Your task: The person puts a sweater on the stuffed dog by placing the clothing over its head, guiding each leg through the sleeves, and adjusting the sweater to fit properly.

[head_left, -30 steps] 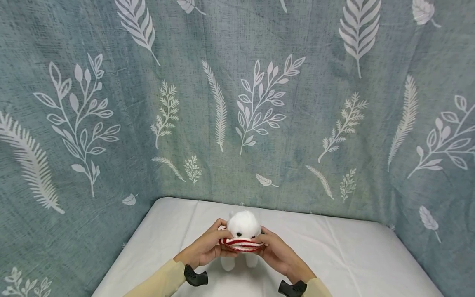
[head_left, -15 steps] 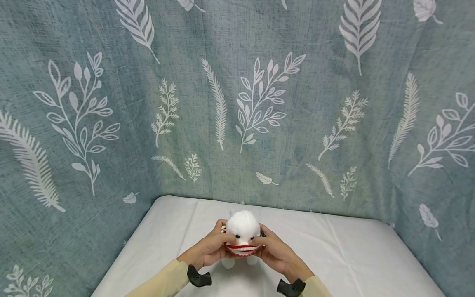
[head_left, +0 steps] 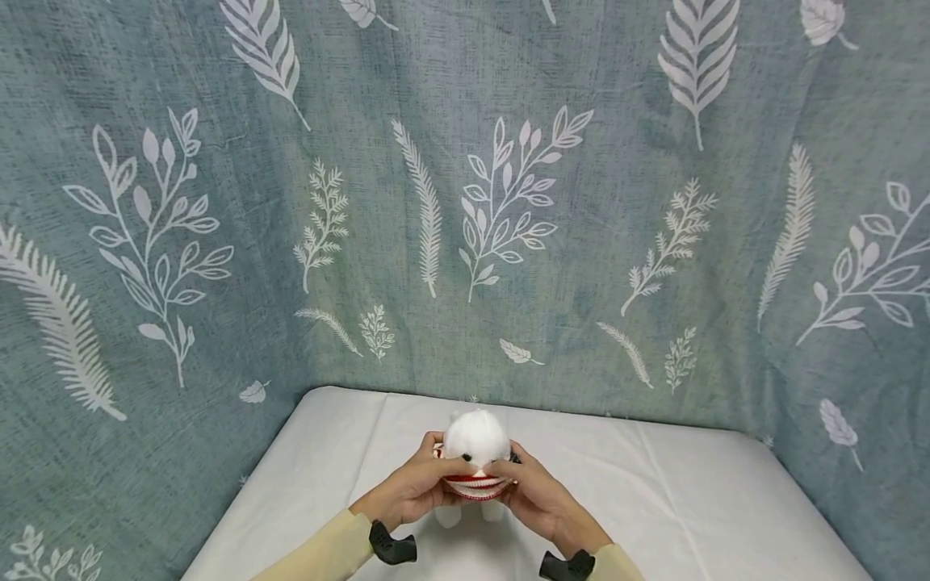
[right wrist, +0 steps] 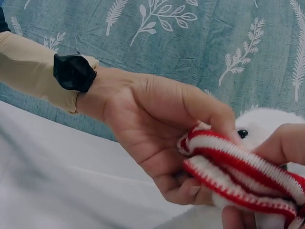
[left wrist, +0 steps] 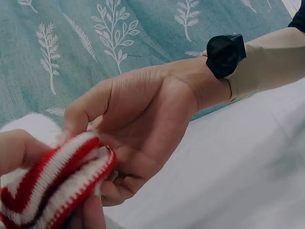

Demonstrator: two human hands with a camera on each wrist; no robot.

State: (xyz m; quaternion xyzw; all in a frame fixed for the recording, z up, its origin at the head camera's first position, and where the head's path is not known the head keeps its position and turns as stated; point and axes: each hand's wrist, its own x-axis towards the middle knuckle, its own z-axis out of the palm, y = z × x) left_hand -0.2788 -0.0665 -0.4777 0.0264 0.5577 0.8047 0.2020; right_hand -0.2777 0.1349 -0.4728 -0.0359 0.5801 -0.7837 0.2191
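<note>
A white plush toy (head_left: 475, 434) with black eyes stands on the white surface, facing me. Round its lower face is a red-and-white striped knitted garment (left wrist: 52, 174), its folds bunched between both hands. My left hand (head_left: 416, 486) grips the garment at one side of the toy, thumb across the front and fingers behind or below. On the other side my right hand (head_left: 536, 491) grips it the same way, thumb near the toy's eye. In the right wrist view the knit band (right wrist: 243, 164) spans between the two hands. Part of the toy's body is hidden behind the knit.
A white cloth (head_left: 690, 500) covers the table. Blue-green curtains (head_left: 465, 202) with white leaf prints rise behind it and on both sides. Each wrist wears a black camera mount (head_left: 392, 545) over a cream sleeve.
Both thumbs have moved inward along the toy's face, closer together. The knit band's visible front has narrowed and sits slightly lower.
</note>
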